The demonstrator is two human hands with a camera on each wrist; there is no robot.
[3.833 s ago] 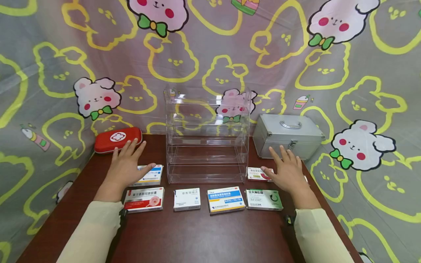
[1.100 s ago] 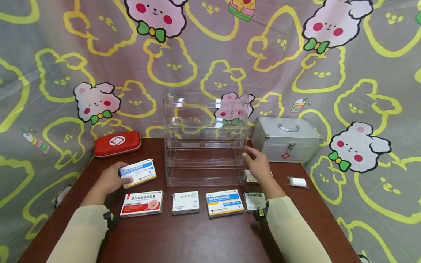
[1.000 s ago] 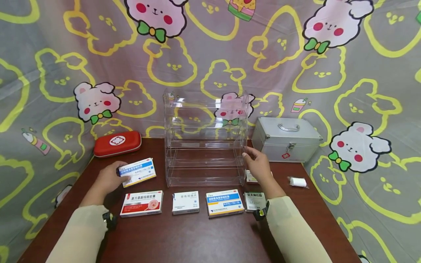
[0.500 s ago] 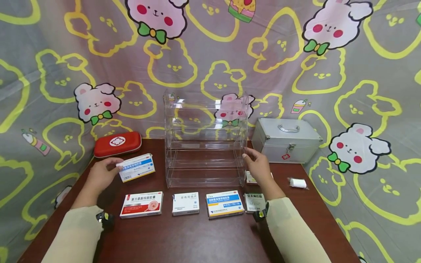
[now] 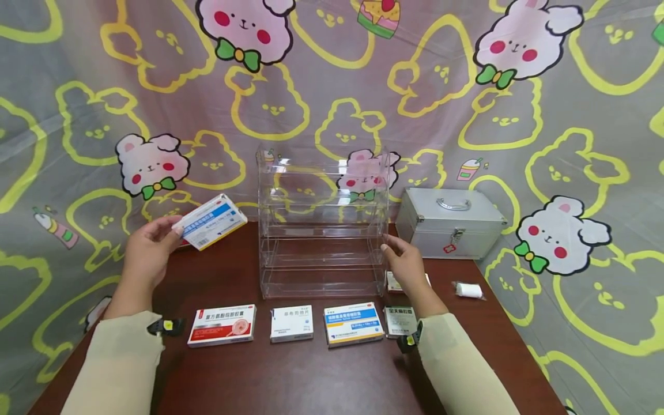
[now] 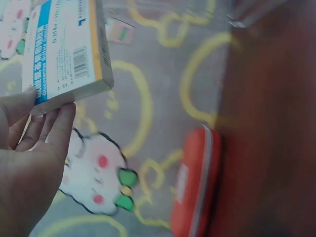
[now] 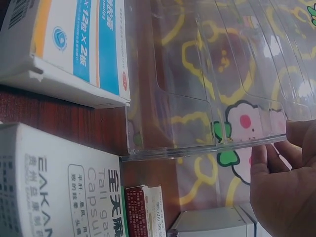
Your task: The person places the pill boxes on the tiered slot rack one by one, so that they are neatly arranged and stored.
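Observation:
My left hand pinches a white and blue medicine box by its left end, thumb in front and fingers behind. The box is tilted, up in the air left of a clear acrylic tiered rack. In the left wrist view, the box's barcode and yellow edge face the camera. My right hand grips the rack's right side panel; in the right wrist view the panel edge lies between thumb and fingers. The rack's tiers hold nothing.
In front of the rack lie a red and white box, a small white box, a blue and white box and a green and white box. A silver case and white roll stand right; a red case is left.
My left hand has taken the blue and white box from the table's left and raised it, now overlapping the red case. My right hand moved to the rack's side panel and has stayed there.

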